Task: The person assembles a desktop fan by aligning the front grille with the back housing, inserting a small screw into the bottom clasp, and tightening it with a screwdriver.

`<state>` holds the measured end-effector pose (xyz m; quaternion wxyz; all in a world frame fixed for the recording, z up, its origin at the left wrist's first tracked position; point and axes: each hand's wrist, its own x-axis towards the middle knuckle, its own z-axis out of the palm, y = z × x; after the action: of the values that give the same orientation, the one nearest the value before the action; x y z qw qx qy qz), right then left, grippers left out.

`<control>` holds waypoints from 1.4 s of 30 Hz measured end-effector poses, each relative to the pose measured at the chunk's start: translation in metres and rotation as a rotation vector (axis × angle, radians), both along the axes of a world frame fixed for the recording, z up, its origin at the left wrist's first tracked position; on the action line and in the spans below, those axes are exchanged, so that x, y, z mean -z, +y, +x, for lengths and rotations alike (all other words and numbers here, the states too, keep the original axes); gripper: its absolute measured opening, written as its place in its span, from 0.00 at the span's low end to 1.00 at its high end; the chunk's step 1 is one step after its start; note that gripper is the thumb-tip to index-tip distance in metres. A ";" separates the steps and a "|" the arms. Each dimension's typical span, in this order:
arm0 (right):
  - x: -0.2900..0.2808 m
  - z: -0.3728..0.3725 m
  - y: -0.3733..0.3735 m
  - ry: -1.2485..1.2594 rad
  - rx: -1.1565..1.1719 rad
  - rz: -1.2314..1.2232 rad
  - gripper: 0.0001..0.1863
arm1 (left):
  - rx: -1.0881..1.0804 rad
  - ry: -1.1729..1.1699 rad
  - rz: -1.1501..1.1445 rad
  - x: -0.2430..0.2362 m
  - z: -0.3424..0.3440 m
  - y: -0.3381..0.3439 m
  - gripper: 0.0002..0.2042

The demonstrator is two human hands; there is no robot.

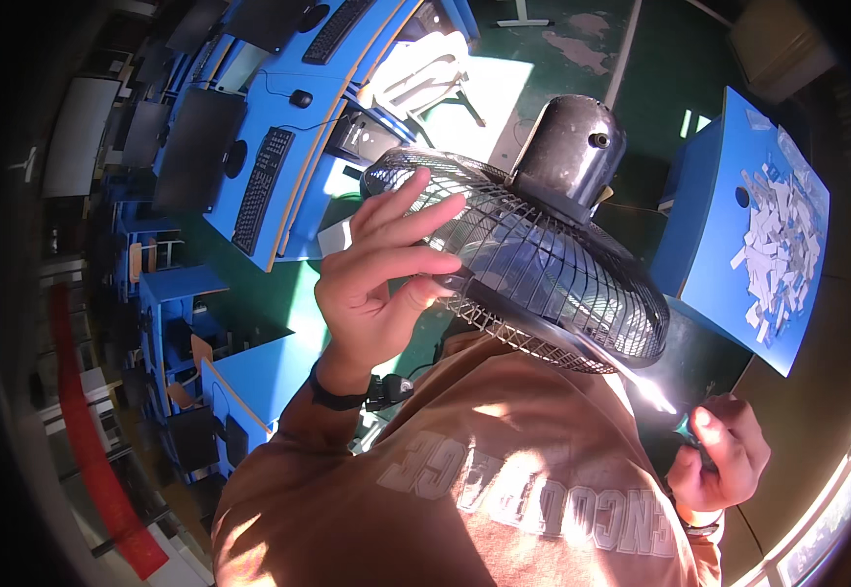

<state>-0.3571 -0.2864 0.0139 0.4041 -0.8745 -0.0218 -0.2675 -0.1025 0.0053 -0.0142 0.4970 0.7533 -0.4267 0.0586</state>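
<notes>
A black fan lies tilted at the centre, its wire guard [592,303] below a dark cylindrical motor housing [567,157]. My left hand [371,284] pinches a dark piece on the guard's near rim with thumb and forefinger, the other fingers raised over the wires. At the lower right, my right hand [724,455] is closed around a small teal object [686,428], mostly hidden by the fingers. A bright, shiny strip stretches from the guard toward that hand; glare hides its exact shape.
Blue desks [259,382] with monitors, keyboards and mice line the left. A blue table [690,245] at right bears many scattered paper pieces [773,245]. A white chair [415,78] stands in sunlight behind the fan. A red banner [102,450] shows at far left.
</notes>
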 end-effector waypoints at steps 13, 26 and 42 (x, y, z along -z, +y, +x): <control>-0.024 0.047 0.053 0.119 -0.032 -0.044 0.22 | -0.001 0.006 0.031 -0.004 -0.003 0.004 0.09; -0.029 0.045 0.050 0.119 -0.078 -0.027 0.21 | -0.006 -0.054 -0.023 0.002 -0.008 -0.001 0.07; -0.029 0.048 0.053 0.095 -0.078 -0.034 0.20 | -0.028 -0.051 -0.016 0.001 -0.012 0.002 0.07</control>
<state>-0.3096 -0.2330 0.0426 0.3997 -0.8914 -0.0412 -0.2095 -0.1141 0.0074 -0.0155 0.4912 0.7534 -0.4282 0.0880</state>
